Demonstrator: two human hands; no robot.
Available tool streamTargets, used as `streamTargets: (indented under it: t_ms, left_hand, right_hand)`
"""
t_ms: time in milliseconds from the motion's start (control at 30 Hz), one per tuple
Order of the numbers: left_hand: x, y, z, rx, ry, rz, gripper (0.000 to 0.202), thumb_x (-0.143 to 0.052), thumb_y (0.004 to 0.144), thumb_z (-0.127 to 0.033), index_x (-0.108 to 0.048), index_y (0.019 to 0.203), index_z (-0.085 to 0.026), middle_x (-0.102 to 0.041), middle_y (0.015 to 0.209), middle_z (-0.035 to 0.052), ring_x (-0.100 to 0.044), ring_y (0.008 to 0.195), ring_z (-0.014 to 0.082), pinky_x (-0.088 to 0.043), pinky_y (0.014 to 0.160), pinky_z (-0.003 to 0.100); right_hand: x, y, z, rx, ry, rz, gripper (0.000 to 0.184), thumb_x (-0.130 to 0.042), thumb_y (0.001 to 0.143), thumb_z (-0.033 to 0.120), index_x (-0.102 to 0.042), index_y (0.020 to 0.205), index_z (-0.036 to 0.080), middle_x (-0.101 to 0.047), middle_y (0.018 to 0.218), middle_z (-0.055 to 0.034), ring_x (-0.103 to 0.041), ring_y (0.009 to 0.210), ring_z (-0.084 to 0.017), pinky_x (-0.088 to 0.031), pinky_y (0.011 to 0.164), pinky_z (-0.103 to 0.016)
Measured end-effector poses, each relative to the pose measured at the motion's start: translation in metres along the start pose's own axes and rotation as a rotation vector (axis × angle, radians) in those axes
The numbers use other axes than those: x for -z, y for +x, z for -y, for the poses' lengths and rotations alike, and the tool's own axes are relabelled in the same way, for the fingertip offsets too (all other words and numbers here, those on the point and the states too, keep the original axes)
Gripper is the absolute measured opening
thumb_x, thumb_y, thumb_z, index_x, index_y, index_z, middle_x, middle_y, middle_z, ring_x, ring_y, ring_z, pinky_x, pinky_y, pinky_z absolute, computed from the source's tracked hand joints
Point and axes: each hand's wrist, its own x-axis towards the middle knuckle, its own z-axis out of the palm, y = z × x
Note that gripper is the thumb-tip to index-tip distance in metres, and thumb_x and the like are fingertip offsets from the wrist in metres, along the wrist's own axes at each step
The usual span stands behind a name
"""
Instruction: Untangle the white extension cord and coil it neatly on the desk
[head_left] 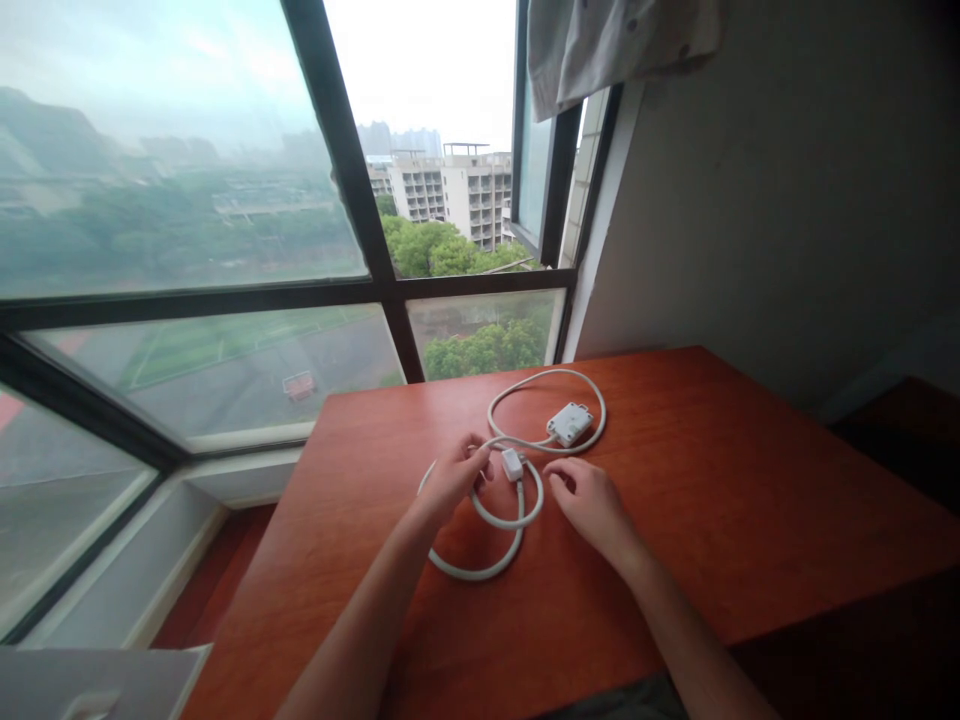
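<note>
Lying across reddish-brown wooden bench (750, 480) — round white cable (476, 575), seemingly partway arranged: looped but untied. Apparently pinched in fingers of left hand (450, 482); none in right hand (592, 500), fingers loosely curled. Beyond — flat white plastic box (570, 425); between hands, small white block (512, 465).

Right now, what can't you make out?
All in the head view:
- Left hand: its own fingers hide how firmly they hold the white cable.
- Right hand: palm hidden by the back of the hand.
- Small white block: too small to read any markings.
- White box: underside hidden by its own body.
- Hanging cloth: cut off by the top edge.
</note>
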Motion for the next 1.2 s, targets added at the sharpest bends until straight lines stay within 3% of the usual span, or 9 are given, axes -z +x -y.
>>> streamTargets:
  t_ms: [133, 267, 367, 500, 667, 833, 933, 1067, 1200]
  left_hand:
    - [-0.006, -0.006, -0.006, -0.086, 0.085, 0.046, 0.023, -0.054, 0.085, -0.04, -0.051, 0.086, -0.018, -0.057, 0.061, -0.0034, -0.051, 0.042, 0.0079, -0.037, 0.041, 0.018]
    - [-0.011, -0.011, -0.011, -0.212, 0.199, 0.119, 0.023, -0.051, 0.089, -0.04, -0.053, 0.093, -0.018, -0.058, 0.065, -0.0025, -0.053, 0.046, 0.0089, -0.04, 0.044, 0.018]
    - [-0.01, -0.012, -0.013, -0.311, 0.404, 0.051, 0.019, -0.048, 0.091, -0.035, -0.056, 0.093, -0.018, -0.058, 0.066, -0.0017, -0.055, 0.053, 0.0105, -0.041, 0.051, 0.02]
    - [-0.007, -0.013, -0.018, -0.408, 0.802, -0.163, 0.017, -0.049, 0.09, -0.028, -0.063, 0.092, -0.02, -0.063, 0.074, 0.001, -0.057, 0.063, 0.0124, -0.037, 0.058, 0.022]
    - [-0.006, -0.014, -0.019, -0.385, 1.092, -0.249, 0.022, -0.045, 0.093, -0.028, -0.066, 0.091, -0.021, -0.065, 0.086, 0.0042, -0.059, 0.071, 0.015, -0.037, 0.062, 0.025]
    - [-0.001, -0.01, -0.014, -0.342, 1.194, -0.21, 0.024, -0.042, 0.094, -0.029, -0.065, 0.095, -0.022, -0.065, 0.089, 0.0051, -0.06, 0.073, 0.0169, -0.037, 0.062, 0.026]
    - [0.002, -0.008, -0.012, -0.328, 1.208, -0.227, 0.025, -0.042, 0.094, -0.03, -0.065, 0.096, -0.022, -0.065, 0.09, 0.0049, -0.061, 0.076, 0.0176, -0.037, 0.063, 0.026]
    - [0.006, -0.005, -0.009, -0.303, 1.205, -0.232, 0.026, -0.041, 0.095, -0.031, -0.065, 0.098, -0.023, -0.065, 0.092, 0.005, -0.062, 0.077, 0.0175, -0.038, 0.065, 0.026]
    - [0.014, 0.0, -0.003, -0.27, 1.194, -0.227, 0.025, -0.042, 0.094, -0.028, -0.066, 0.1, -0.022, -0.066, 0.094, 0.0055, -0.063, 0.08, 0.0176, -0.039, 0.068, 0.026]
  right_hand:
    - [-0.003, 0.009, 0.026, -0.063, -0.307, 0.204, 0.033, -0.056, 0.082, 0.05, -0.073, 0.075, 0.023, -0.072, 0.08, -0.0097, -0.067, 0.079, -0.024, -0.044, 0.071, -0.031]
    - [-0.023, 0.015, 0.039, -0.082, -0.399, 0.252, 0.025, -0.061, 0.078, 0.045, -0.072, 0.087, 0.024, -0.073, 0.084, -0.0097, -0.068, 0.08, -0.025, -0.043, 0.068, -0.031]
    - [-0.033, 0.012, 0.039, -0.072, -0.235, 0.177, 0.019, -0.057, 0.08, 0.038, -0.069, 0.081, 0.022, -0.072, 0.077, -0.0067, -0.067, 0.073, -0.022, -0.042, 0.062, -0.027]
    - [-0.035, -0.008, 0.032, 0.004, 0.154, 0.027, 0.019, -0.053, 0.085, 0.035, -0.06, 0.075, 0.02, -0.068, 0.067, -0.0027, -0.063, 0.061, -0.016, -0.04, 0.057, -0.023]
    - [-0.028, -0.031, 0.02, -0.063, 0.479, -0.178, 0.025, -0.054, 0.087, 0.044, -0.056, 0.079, 0.021, -0.066, 0.066, -0.0021, -0.06, 0.053, -0.015, -0.043, 0.051, -0.023]
    - [-0.005, -0.025, 0.013, -0.115, 0.737, -0.506, 0.029, -0.059, 0.085, 0.047, -0.056, 0.083, 0.019, -0.063, 0.069, -0.0007, -0.054, 0.05, -0.011, -0.044, 0.049, -0.022]
    - [0.019, -0.018, 0.011, -0.106, 0.947, -0.61, 0.029, -0.064, 0.083, 0.046, -0.053, 0.08, 0.019, -0.061, 0.071, 0.0011, -0.047, 0.049, -0.007, -0.038, 0.044, -0.018]
    - [0.057, -0.025, 0.008, -0.136, 1.202, -0.553, 0.028, -0.069, 0.08, 0.041, -0.054, 0.077, 0.018, -0.056, 0.069, 0.0027, -0.038, 0.047, -0.003, -0.032, 0.042, -0.015]
    - [0.099, -0.048, -0.003, -0.212, 1.308, -0.429, 0.024, -0.072, 0.078, 0.038, -0.056, 0.078, 0.019, -0.048, 0.066, 0.0036, -0.029, 0.045, -0.003, -0.029, 0.04, -0.015]
